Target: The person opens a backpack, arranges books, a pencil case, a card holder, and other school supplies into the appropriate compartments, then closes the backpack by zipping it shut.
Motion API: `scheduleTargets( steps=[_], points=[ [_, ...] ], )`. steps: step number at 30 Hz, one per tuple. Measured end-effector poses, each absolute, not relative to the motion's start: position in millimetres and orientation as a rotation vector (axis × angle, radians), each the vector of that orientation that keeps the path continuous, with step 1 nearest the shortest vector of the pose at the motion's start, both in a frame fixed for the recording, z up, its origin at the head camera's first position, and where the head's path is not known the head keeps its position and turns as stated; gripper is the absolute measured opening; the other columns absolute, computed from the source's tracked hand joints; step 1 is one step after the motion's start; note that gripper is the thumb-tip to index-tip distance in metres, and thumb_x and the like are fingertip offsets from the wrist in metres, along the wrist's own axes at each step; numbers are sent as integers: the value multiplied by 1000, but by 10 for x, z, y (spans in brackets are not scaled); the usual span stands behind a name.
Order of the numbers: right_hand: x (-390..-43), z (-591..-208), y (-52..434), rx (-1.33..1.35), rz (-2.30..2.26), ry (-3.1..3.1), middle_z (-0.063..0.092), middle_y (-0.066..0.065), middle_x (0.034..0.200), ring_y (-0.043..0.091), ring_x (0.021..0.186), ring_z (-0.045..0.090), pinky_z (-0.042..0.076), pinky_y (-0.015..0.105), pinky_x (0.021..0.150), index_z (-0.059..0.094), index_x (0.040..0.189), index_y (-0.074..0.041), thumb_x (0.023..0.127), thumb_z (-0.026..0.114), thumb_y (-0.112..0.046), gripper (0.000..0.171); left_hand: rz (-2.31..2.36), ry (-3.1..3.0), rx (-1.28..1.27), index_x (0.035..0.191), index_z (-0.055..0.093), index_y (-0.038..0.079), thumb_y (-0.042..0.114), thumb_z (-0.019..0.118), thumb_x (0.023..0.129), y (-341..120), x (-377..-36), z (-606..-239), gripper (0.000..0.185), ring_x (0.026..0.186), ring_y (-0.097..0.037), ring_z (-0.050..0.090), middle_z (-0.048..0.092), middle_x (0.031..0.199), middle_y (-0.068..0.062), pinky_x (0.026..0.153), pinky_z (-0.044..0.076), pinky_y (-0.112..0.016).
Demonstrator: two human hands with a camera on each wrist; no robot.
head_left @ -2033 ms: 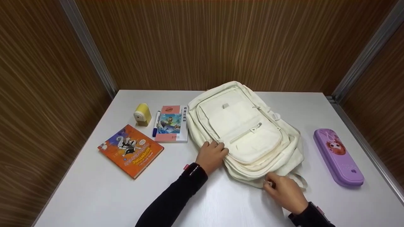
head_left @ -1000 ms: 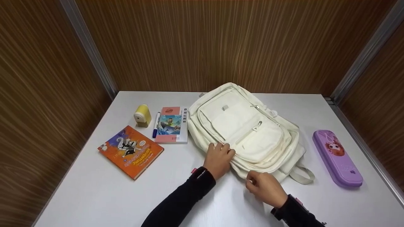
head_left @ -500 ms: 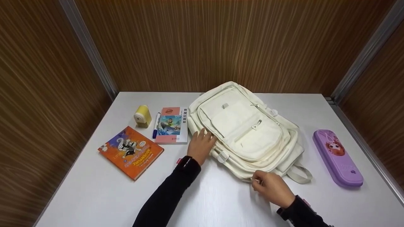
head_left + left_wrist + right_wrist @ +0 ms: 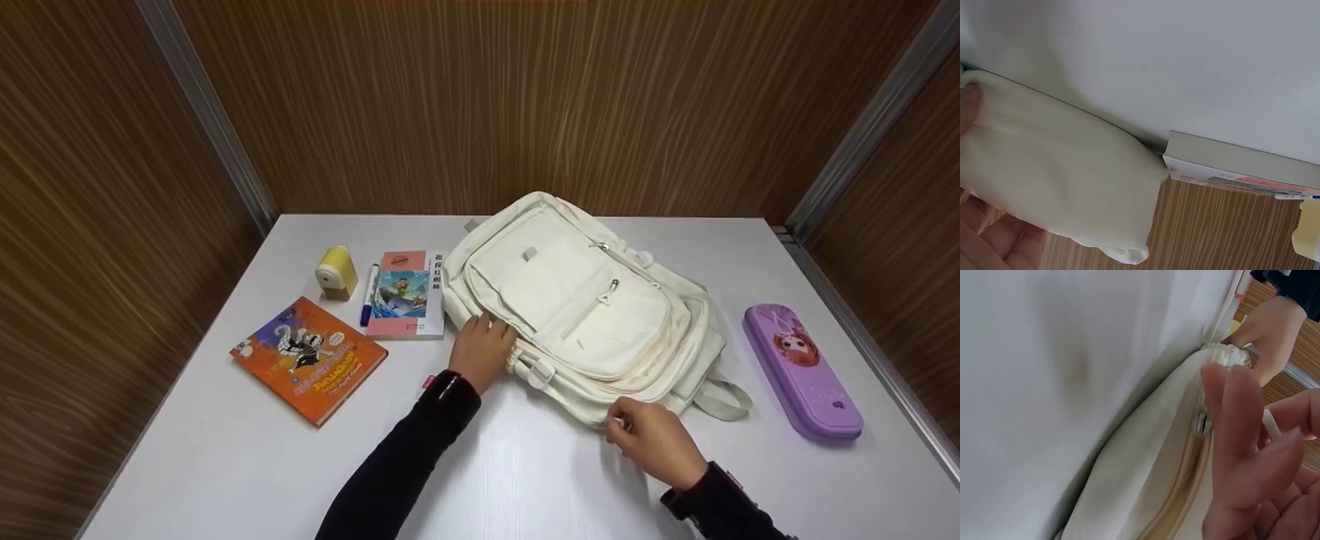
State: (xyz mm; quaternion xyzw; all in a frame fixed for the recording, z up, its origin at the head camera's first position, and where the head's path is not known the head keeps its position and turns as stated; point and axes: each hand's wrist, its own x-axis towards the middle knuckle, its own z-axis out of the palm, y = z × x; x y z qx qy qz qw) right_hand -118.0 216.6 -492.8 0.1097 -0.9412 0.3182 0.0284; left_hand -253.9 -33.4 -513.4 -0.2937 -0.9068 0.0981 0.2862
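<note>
backpack [image 4: 581, 307]: cream, flat at table [image 4: 225, 465] centre, zipper closed.
left hand [image 4: 484, 351]: fingers together, pressing its 9 o'clock edge.
right hand [image 4: 654, 441]: at 5 o'clock edge, apparently pinching zipper pull [image 4: 1202, 423].

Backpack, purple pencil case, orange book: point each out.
Backpack [image 4: 577, 300], head view, front pocket panel.
Purple pencil case [image 4: 799, 369], head view, middle of lid.
Orange book [image 4: 309, 358], head view, centre of cover.
</note>
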Motion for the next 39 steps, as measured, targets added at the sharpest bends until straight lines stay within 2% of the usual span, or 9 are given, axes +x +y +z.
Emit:
scheduleTargets(
  steps=[4,7,15,19,23,28,32,35,39],
  points=[
    [-1172,-4949,2078,308,964,-2916,67,-10,62,-3,46,50,42,19,44,61,76,-16,89,61,-8,15,300,-2432,-726,91,65,17,19,57,89,-265,-2472,-5102,8,88,-19,64,66,90,1,74,51,-30],
    [-1165,-4971,2026,273,910,-2908,64,-12,60,-2,46,48,41,19,45,61,73,-18,87,63,-9,17,324,-2406,-678,82,65,17,20,57,88,-228,-2421,-5088,11,76,-16,62,65,81,2,67,49,-28],
    [-1157,-5030,1932,276,780,-2897,62,-10,64,1,53,46,38,21,51,61,73,-18,84,67,-9,15,381,-2358,-610,72,66,19,21,59,86,-130,-2319,-5050,15,65,-12,62,65,71,5,61,48,-26],
    [-1225,-5039,1880,285,765,-2888,63,-8,65,4,57,50,40,22,54,64,74,-17,83,67,-8,13,369,-2356,-608,70,66,21,22,57,86,-85,-2278,-5056,19,65,-12,62,66,70,5,61,47,-26],
    [-1288,-5030,1842,271,794,-2892,60,-9,63,4,55,48,39,23,53,63,73,-16,84,66,-8,14,351,-2372,-611,71,67,21,21,57,86,-78,-2251,-5076,18,68,-13,63,67,72,4,63,48,-27],
    [-1351,-5026,1753,296,846,-2905,58,-11,60,2,51,45,38,21,51,61,72,-17,84,65,-8,15,344,-2468,-650,80,70,21,25,68,82,-89,-2192,-5055,5,77,-15,62,67,79,5,68,49,-27],
    [-1409,-5018,1637,336,872,-2910,58,-12,59,2,51,47,39,20,51,61,72,-18,85,64,-10,16,337,-2535,-712,90,70,21,41,76,76,-68,-2137,-5037,25,84,-16,59,65,86,5,72,49,-27],
    [-1443,-5019,1548,370,850,-2896,57,-12,59,3,52,47,39,21,52,61,71,-18,84,64,-9,17,338,-2562,-734,93,70,21,50,75,75,-44,-2109,-5037,35,88,-16,58,65,89,6,74,49,-28],
    [-1488,-5037,1444,434,820,-2868,55,-9,60,6,55,46,37,23,53,61,70,-15,82,65,-6,15,341,-2553,-732,92,70,21,48,71,80,-26,-2084,-5055,29,88,-15,57,65,89,6,73,49,-27]
  ],
)
